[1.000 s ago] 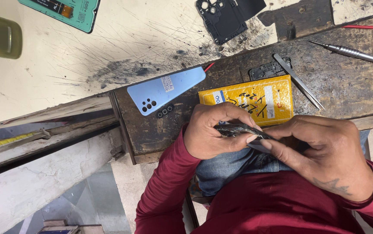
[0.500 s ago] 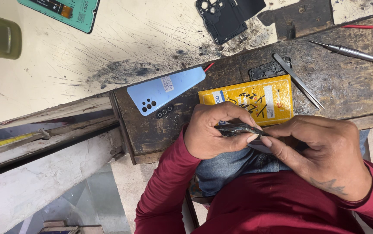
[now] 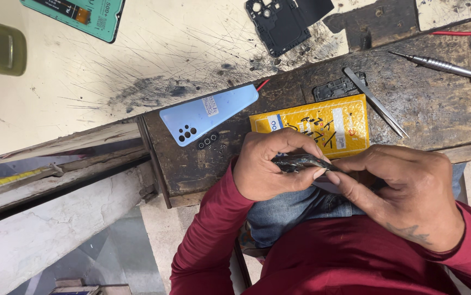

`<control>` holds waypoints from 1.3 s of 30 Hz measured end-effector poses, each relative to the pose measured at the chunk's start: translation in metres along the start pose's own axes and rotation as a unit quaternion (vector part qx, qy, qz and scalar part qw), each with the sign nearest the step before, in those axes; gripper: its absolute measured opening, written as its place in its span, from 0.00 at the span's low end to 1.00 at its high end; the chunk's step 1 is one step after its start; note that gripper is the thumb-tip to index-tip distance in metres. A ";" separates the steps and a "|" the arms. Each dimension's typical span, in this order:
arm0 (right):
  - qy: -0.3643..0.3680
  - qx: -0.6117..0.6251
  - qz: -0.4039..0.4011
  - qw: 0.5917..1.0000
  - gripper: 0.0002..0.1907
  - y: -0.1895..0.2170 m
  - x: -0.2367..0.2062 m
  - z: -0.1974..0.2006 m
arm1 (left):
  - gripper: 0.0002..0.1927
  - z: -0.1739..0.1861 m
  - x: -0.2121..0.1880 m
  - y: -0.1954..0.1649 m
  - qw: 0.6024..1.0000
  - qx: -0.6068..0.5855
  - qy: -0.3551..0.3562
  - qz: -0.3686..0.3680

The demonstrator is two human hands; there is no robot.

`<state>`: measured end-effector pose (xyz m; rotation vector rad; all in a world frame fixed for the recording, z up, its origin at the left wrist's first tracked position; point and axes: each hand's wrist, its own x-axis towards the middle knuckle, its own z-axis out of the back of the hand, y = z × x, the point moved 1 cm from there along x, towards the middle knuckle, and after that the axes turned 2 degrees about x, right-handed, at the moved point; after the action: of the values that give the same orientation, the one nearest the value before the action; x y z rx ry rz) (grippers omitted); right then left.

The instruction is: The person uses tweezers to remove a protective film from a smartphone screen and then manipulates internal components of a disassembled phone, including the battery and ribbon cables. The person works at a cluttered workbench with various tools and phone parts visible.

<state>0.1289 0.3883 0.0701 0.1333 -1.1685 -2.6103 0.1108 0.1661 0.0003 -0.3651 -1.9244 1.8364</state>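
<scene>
Flat yellow battery pack (image 3: 314, 125) on the dark wooden bench, just above the hands – a rectangle with a white patch at the left end, a white strip near the right, black scribbles across the middle. Left of it, light blue phone back cover (image 3: 208, 113), tilted, with a small white sticker (image 3: 211, 105) on it. Far up at the top left, on the pale scratched table, a green screen panel (image 3: 79, 15) – partly cut off by the edge, with a dark strip, an orange bit and small dark marks on its back
</scene>
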 end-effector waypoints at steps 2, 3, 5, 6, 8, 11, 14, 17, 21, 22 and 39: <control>0.001 0.000 0.002 1.000 0.10 0.000 0.001 0.000 | 0.14 0.000 0.001 -0.001 1.000 0.003 -0.004 0.002; 0.001 0.000 0.003 1.000 0.10 0.000 0.001 0.000 | 0.14 0.000 0.001 -0.002 1.000 0.004 -0.006 0.003; 0.005 0.001 -0.007 1.000 0.10 -0.001 0.001 0.000 | 0.13 0.001 0.003 -0.003 1.000 0.017 0.000 -0.005; 0.007 0.002 -0.012 1.000 0.09 -0.002 0.001 0.001 | 0.12 0.001 0.004 -0.003 1.000 0.023 0.003 -0.009; 0.009 0.004 -0.012 1.000 0.09 -0.003 0.001 0.000 | 0.12 0.002 0.005 -0.003 1.000 0.020 0.006 -0.014; 0.010 0.008 -0.009 1.000 0.09 -0.005 0.001 0.000 | 0.13 0.002 0.005 -0.003 1.000 0.025 0.009 -0.007; 0.012 0.004 -0.005 1.000 0.10 -0.006 0.001 0.000 | 0.13 0.000 0.006 -0.003 1.000 0.021 0.007 0.002; 0.013 0.008 -0.003 1.000 0.10 -0.007 0.001 -0.001 | 0.14 0.000 0.006 -0.003 1.000 0.012 0.002 0.004; 0.017 0.009 -0.005 1.000 0.10 -0.007 0.001 0.000 | 0.13 -0.001 0.006 -0.002 1.000 -0.001 0.002 0.016; 0.018 0.007 -0.003 1.000 0.10 -0.007 0.001 0.000 | 0.13 -0.001 0.006 -0.002 1.000 0.004 0.002 0.017; 0.043 0.017 -0.005 0.999 0.10 -0.009 0.004 0.001 | 0.12 0.001 0.007 0.000 1.000 0.003 0.017 0.025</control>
<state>0.1229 0.3939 0.0641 0.2551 -1.1871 -2.5663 0.1043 0.1686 0.0017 -0.4439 -1.9018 1.8553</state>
